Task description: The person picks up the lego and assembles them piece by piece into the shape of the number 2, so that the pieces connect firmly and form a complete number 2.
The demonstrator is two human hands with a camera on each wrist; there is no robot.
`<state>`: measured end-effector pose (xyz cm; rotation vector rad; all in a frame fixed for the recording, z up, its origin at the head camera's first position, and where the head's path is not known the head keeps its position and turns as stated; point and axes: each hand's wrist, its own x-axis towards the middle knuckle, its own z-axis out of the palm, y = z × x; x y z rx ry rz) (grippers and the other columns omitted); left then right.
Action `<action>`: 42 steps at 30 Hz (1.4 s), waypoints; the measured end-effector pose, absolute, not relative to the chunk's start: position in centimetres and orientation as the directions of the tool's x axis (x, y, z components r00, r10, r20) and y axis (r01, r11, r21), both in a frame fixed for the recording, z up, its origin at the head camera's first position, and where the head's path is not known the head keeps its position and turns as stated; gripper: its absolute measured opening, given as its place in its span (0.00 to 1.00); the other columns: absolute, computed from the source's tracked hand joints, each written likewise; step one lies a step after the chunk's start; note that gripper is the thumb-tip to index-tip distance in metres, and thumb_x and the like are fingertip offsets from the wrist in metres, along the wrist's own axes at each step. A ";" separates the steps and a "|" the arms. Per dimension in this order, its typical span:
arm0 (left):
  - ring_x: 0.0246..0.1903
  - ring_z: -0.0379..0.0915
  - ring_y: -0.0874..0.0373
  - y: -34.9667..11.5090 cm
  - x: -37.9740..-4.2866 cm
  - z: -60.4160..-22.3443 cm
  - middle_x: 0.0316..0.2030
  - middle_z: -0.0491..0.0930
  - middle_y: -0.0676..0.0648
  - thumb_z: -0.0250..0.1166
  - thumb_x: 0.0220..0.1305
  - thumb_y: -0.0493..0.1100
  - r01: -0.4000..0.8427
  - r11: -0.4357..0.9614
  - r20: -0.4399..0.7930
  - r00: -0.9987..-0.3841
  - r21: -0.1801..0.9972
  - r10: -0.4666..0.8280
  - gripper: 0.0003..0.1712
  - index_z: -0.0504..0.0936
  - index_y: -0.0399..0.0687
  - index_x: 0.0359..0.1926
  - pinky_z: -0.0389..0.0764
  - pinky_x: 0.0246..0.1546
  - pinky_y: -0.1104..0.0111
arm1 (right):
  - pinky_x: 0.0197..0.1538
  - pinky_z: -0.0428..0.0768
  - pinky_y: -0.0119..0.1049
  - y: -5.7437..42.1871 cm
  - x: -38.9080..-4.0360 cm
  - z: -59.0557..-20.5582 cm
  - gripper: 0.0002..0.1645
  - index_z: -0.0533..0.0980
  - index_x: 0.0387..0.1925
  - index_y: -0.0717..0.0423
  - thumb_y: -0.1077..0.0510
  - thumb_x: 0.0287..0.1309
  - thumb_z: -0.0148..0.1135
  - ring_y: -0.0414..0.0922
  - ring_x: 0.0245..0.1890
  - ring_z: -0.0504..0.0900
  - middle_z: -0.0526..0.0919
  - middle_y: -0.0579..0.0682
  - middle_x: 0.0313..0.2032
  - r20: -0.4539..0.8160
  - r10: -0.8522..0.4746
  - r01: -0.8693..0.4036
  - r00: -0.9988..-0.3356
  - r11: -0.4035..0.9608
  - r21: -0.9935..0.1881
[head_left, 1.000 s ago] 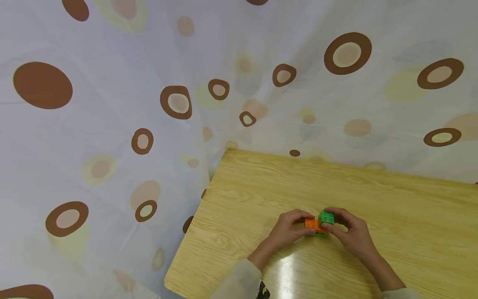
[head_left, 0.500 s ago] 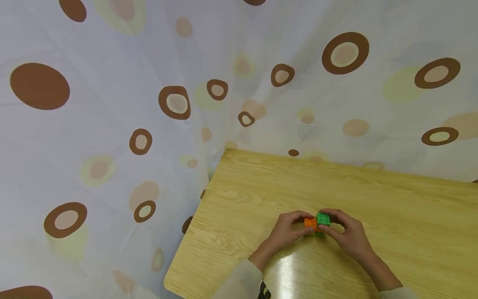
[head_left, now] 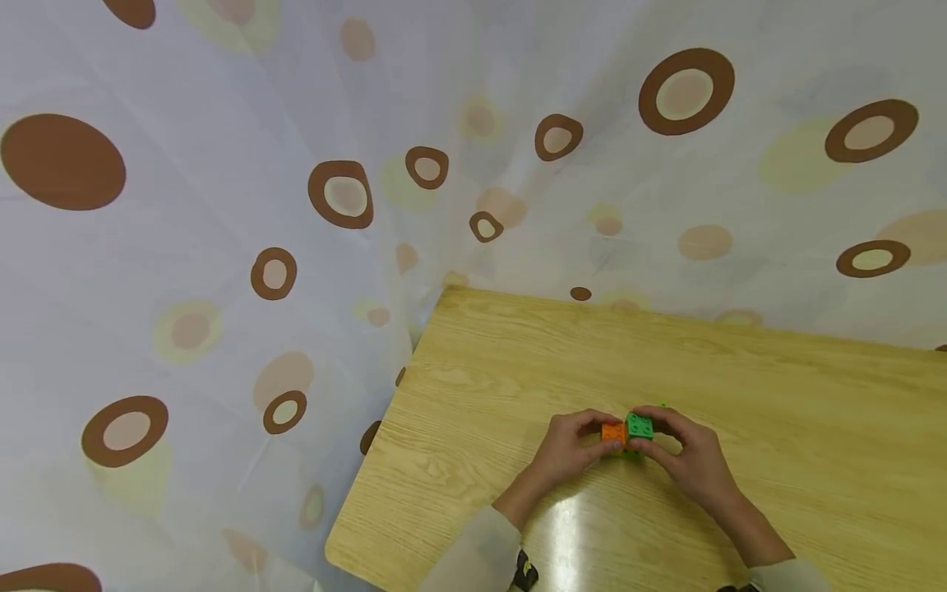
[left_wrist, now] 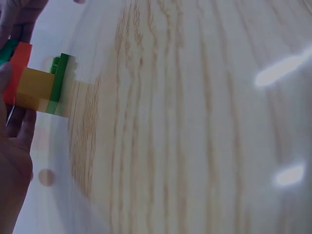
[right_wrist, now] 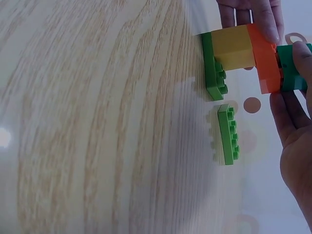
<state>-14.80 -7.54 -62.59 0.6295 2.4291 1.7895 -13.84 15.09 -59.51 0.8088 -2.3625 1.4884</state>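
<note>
A small brick stack stands on the wooden table (head_left: 777, 395): a thin green plate (right_wrist: 213, 68) at the bottom, a yellow brick (right_wrist: 234, 46), an orange brick (head_left: 612, 431) and a green brick (head_left: 639, 426) on top. My left hand (head_left: 592, 436) pinches the stack at the orange brick (left_wrist: 17, 68), its fingers (right_wrist: 251, 14) reaching over the yellow and orange bricks. My right hand (head_left: 654, 432) grips the green top brick (right_wrist: 290, 68) between thumb and fingers (right_wrist: 287, 112). The yellow brick (left_wrist: 35, 90) and the green plate (left_wrist: 61, 83) also show in the left wrist view.
A second thin green plate (right_wrist: 228, 134) lies loose on the table just beside the stack. A white curtain with brown rings (head_left: 340, 193) hangs behind and left of the table. The table's left corner (head_left: 336, 551) is near my left sleeve.
My right hand has brought the green brick from a tilted position down against the orange brick. Both hands have drawn closer together around the stack.
</note>
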 end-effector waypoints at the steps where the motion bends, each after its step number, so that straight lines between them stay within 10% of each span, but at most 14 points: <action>1: 0.54 0.82 0.69 -7.5 -14.7 -62.6 0.54 0.88 0.52 0.74 0.68 0.42 0.285 0.232 0.192 -0.915 0.930 0.354 0.18 0.87 0.47 0.57 0.83 0.55 0.72 | 0.55 0.80 0.20 15.1 -13.8 -59.5 0.38 0.81 0.60 0.58 0.76 0.45 0.80 0.34 0.47 0.86 0.90 0.52 0.48 0.476 -0.325 -0.571 -0.817 0.334 -0.750; 27: 0.54 0.83 0.67 -7.4 -14.8 -62.6 0.52 0.89 0.51 0.75 0.66 0.40 0.291 0.197 0.211 -0.913 0.936 0.348 0.18 0.88 0.45 0.55 0.84 0.54 0.72 | 0.48 0.86 0.35 15.6 -14.4 -59.5 0.37 0.81 0.58 0.60 0.70 0.43 0.84 0.40 0.43 0.87 0.89 0.47 0.46 0.471 -0.385 -0.609 -0.793 0.488 -0.626; 37: 0.53 0.84 0.67 -8.0 -13.7 -62.3 0.53 0.89 0.49 0.76 0.65 0.40 0.278 0.243 0.183 -0.919 0.929 0.350 0.18 0.88 0.45 0.55 0.85 0.52 0.71 | 0.62 0.69 0.19 19.5 -15.3 -59.0 0.47 0.75 0.70 0.49 0.66 0.48 0.85 0.29 0.62 0.76 0.84 0.53 0.61 0.332 -0.380 -0.476 -0.863 0.394 -0.786; 42: 0.52 0.84 0.68 -8.4 -13.3 -62.1 0.52 0.89 0.50 0.77 0.64 0.41 0.279 0.260 0.177 -0.918 0.925 0.354 0.18 0.88 0.46 0.55 0.84 0.51 0.74 | 0.68 0.70 0.60 21.5 -16.4 -59.8 0.42 0.75 0.71 0.48 0.58 0.56 0.82 0.19 0.66 0.64 0.80 0.55 0.66 0.222 -0.341 -0.366 -0.914 0.450 -0.814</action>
